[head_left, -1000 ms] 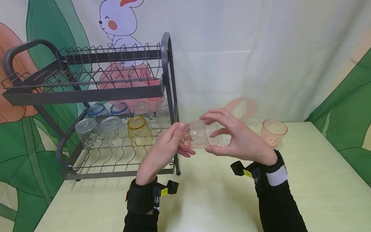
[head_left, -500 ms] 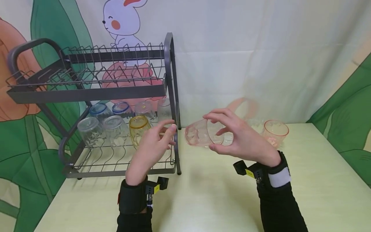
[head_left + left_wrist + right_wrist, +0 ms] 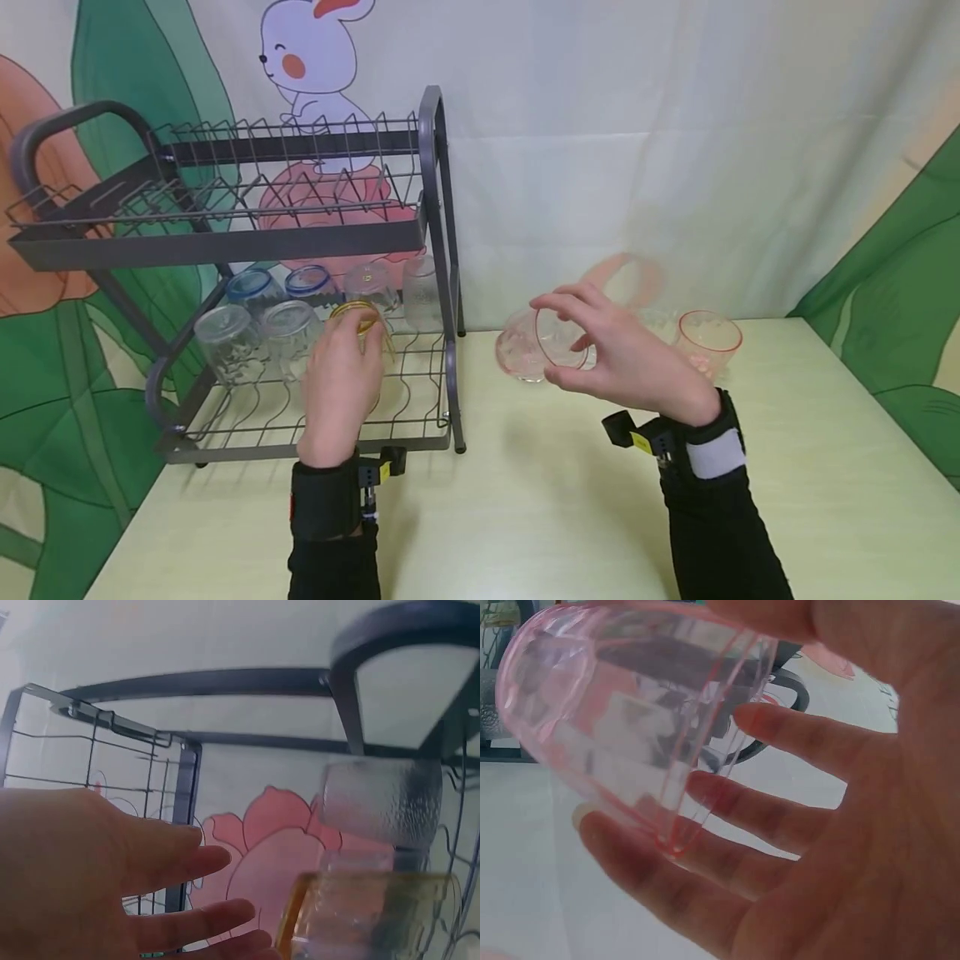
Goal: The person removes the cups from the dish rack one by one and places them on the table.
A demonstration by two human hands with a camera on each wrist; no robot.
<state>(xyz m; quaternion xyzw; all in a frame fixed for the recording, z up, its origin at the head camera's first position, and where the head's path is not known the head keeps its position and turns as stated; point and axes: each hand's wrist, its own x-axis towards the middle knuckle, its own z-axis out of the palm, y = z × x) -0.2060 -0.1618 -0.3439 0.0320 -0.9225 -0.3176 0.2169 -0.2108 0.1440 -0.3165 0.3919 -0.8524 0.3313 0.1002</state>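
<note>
Somebody's right hand (image 3: pixel 611 346) pinches a pink glass (image 3: pixel 519 354) by its rim, tipped sideways above the table (image 3: pixel 547 517). Their left hand (image 3: pixel 340 379) has loosely spread fingers, next to a yellow glass (image 3: pixel 367 922) low in the dark rack (image 3: pixel 217 248); I can't tell if they touch. More glasses (image 3: pixel 228 342) stand nearby.

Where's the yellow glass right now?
In the left wrist view, the yellow glass is lower right, near the left hand. In the head view it's on the rack's lower shelf, right of a clear glass, partly behind that hand.
</note>
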